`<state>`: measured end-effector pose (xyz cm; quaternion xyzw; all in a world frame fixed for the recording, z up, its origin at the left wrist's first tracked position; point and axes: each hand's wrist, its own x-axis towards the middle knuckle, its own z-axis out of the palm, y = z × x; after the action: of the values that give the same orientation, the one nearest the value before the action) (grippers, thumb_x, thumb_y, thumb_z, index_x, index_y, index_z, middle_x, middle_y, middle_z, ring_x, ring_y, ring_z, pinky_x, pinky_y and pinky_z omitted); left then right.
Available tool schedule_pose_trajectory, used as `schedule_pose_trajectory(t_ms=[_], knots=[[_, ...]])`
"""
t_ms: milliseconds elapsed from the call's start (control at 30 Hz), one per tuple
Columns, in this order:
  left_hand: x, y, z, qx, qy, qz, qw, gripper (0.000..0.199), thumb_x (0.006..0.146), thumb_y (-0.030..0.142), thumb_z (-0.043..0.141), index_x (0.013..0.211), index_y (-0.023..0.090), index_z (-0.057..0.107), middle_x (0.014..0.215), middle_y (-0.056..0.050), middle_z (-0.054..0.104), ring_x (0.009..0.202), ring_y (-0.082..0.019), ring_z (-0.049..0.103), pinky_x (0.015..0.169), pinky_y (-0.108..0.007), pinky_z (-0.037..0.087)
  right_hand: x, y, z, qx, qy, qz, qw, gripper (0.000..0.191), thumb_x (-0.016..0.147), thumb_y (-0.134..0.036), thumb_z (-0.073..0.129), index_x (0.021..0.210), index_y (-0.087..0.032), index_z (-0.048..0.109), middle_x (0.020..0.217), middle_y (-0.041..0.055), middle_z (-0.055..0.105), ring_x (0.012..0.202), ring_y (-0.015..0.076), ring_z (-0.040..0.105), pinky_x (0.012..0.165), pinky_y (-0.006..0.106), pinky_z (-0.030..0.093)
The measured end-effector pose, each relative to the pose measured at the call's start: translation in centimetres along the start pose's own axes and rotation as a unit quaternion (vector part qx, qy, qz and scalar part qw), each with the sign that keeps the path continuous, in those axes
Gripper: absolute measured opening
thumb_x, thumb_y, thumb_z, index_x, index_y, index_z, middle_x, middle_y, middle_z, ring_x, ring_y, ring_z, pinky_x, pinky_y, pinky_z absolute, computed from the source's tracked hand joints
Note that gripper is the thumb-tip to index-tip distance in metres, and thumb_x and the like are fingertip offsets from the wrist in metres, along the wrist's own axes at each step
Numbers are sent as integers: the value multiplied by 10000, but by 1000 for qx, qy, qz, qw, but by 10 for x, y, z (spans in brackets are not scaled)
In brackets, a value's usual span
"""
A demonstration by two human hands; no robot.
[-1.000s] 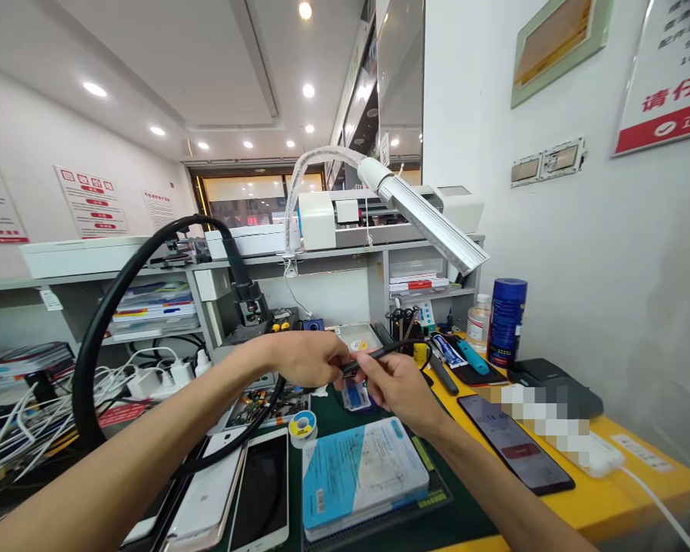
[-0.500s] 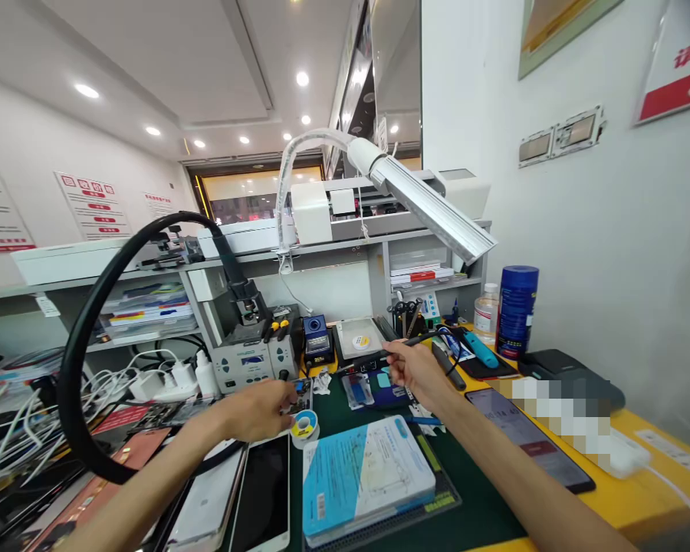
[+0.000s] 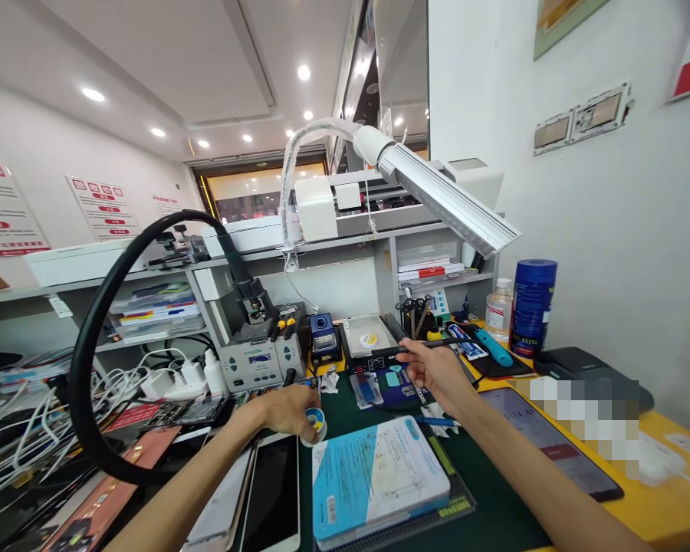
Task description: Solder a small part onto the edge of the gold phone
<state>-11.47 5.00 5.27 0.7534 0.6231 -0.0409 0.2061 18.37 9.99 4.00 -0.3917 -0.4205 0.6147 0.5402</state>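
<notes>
My left hand is curled over a small spool with a blue and yellow label, likely solder wire; its fingers cover part of the spool. The spool stands on the green mat beside a blue-and-white box. In my right hand is a slim black soldering iron, gripped like a pen with the tip end toward the left and a cable trailing right. It is over the front of a black device with a flat top plate.
A white phone lies left of the box, a dark-screen phone at right. A soldering station and a hot-air station stand behind. A thick black hose loops at left. A lamp hangs overhead.
My left hand has moved onto the spool and closed its fingers around it. The right hand keeps hold of the soldering iron. The whole view has shifted slightly.
</notes>
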Motion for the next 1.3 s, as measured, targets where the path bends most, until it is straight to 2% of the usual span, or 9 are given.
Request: schedule_pose_trajectory(t_ms=[167, 367, 567, 633, 733, 833, 1000, 1133, 1300], knots=[[-11, -6, 3, -70, -23, 25, 997, 318, 952, 353, 659, 1207, 164, 647, 1191, -71, 686, 993, -241, 695, 835, -430, 596, 0, 3, -1, 22, -6, -16, 1000, 164, 913, -254, 694, 985, -107, 690, 826, 124, 786, 439, 105, 612, 343, 191, 415], [-18, -8, 9, -193, 50, 26, 980, 292, 958, 339, 653, 1189, 161, 641, 1135, -69, 690, 905, -200, 698, 758, -379, 605, 0, 7, 3, 15, -16, -20, 1000, 167, 862, -259, 749, 920, -129, 662, 802, 126, 788, 425, 124, 620, 320, 196, 406], [-24, -6, 10, -331, 146, 59, 931, 218, 947, 343, 670, 1047, 151, 650, 913, -8, 679, 664, -121, 633, 626, -293, 560, -3, 7, 6, -2, -14, -37, 999, 222, 869, -301, 750, 1000, -137, 677, 810, 109, 792, 423, 118, 616, 322, 193, 411], [-26, -4, 12, -378, 182, 62, 906, 221, 928, 354, 693, 1005, 152, 647, 856, 11, 661, 631, -113, 608, 610, -283, 541, -3, 9, 6, -9, -20, -48, 999, 245, 872, -324, 750, 1021, -142, 682, 825, 107, 794, 428, 118, 620, 324, 195, 410], [-28, 2, 20, -461, 235, 65, 853, 279, 876, 416, 742, 955, 162, 655, 849, 2, 658, 749, -150, 645, 705, -307, 560, -4, 14, 7, -21, -39, -68, 997, 300, 874, -381, 747, 1066, -159, 684, 877, 109, 798, 471, 132, 651, 347, 206, 428], [-27, 10, 28, -564, 261, 57, 782, 342, 815, 481, 782, 900, 173, 660, 876, -20, 669, 841, -188, 683, 839, -360, 592, -7, 18, 10, -41, -68, -91, 993, 387, 875, -462, 733, 1123, -173, 667, 940, 116, 798, 559, 156, 700, 408, 221, 480], [-24, 21, 39, -688, 284, 43, 666, 337, 714, 422, 878, 805, 176, 666, 851, -18, 690, 828, -203, 732, 871, -394, 631, -21, 25, 28, -107, -106, -151, 977, 472, 895, -599, 641, 1091, -170, 646, 920, 114, 792, 678, 198, 738, 530, 276, 550], [-25, 28, 45, -737, 311, 45, 599, 325, 676, 378, 913, 736, 186, 657, 875, -3, 731, 907, -192, 743, 950, -370, 620, -40, 33, 46, -166, -135, -186, 959, 321, 898, -482, 700, 1064, -208, 685, 973, 79, 783, 859, 225, 742, 709, 319, 581], [-28, 37, 49, -770, 315, 36, 554, 287, 679, 327, 914, 750, 190, 673, 858, -5, 749, 891, -214, 763, 967, -402, 628, -51, 43, 58, -299, -172, -260, 902, 324, 847, -349, 768, 1138, -238, 680, 1075, 61, 744, 963, 235, 708, 828, 330, 548]])
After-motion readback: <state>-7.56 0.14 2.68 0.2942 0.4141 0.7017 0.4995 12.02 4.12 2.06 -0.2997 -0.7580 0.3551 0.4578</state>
